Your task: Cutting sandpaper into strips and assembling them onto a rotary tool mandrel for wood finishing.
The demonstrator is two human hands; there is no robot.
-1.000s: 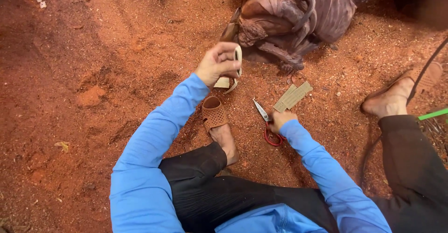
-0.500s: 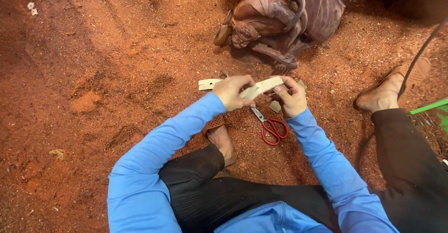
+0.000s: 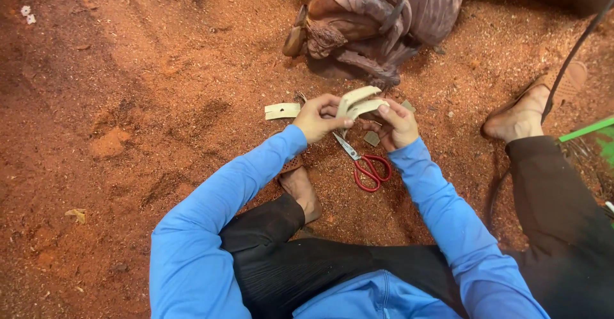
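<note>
You sit on bare red-orange ground, loose and gritty like sawdust mixed with earth, which fills the whole frame; no wall or furniture shows. It is scuffed into shallow hollows at centre left, with a paler clod there, a dry leaf scrap at lower left and small white flecks in the upper left corner.

Your left hand, just above the middle of the frame, is closed around a pale tan strip; one flat end of it sticks out to the left past your knuckles. Your right hand, just beside it, pinches the same strip, which curves in a bent loop between the two hands. Both holds are closed on the strip with fingers curled, the thumbs on top.

Red-handled scissors lie on the ground directly below your hands, blades pointing up-left, touched by neither hand. A small tan offcut lies near the blades and another sits by your right hand.

At top centre a brown carved wooden figure rests on the ground, well above your hands. Your bare foot shows at centre, and your other foot, in a sandal, at right. A green bar crosses the right edge, and a dark cord runs down from the upper right.
</note>
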